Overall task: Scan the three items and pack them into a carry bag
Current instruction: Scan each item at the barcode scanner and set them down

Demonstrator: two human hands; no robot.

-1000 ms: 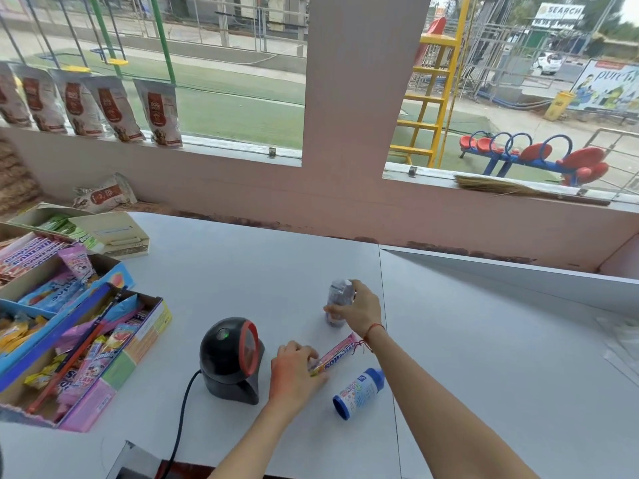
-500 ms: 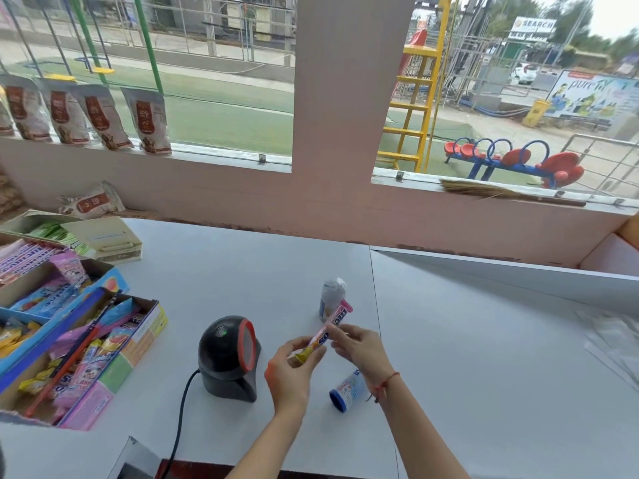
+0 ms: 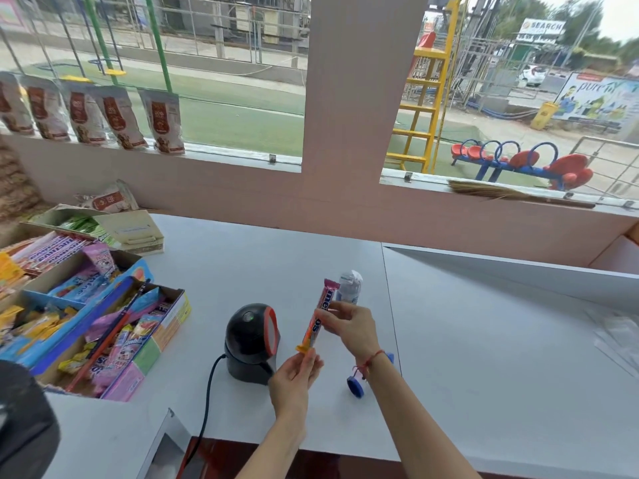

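A long candy roll [image 3: 318, 316] in a pink-and-orange wrapper stands almost upright just right of the black barcode scanner [image 3: 251, 342]. My left hand [image 3: 294, 378] pinches its lower orange end, and my right hand [image 3: 349, 326] grips its middle. Behind the roll a small clear bottle [image 3: 350, 286] stands on the white counter [image 3: 484, 357]. A white bottle with a blue cap [image 3: 355, 387] lies on the counter under my right wrist, mostly hidden by it.
Open cardboard boxes of sweets [image 3: 103, 326] fill the counter's left side. The scanner's black cable [image 3: 207, 402] runs toward the near edge. Clear plastic bags [image 3: 619, 337] lie at the far right. Snack pouches [image 3: 114, 115] line the window ledge.
My right hand left the clear bottle and joined the left on the candy roll. Together they lifted the roll off the counter and turned it upright beside the scanner.
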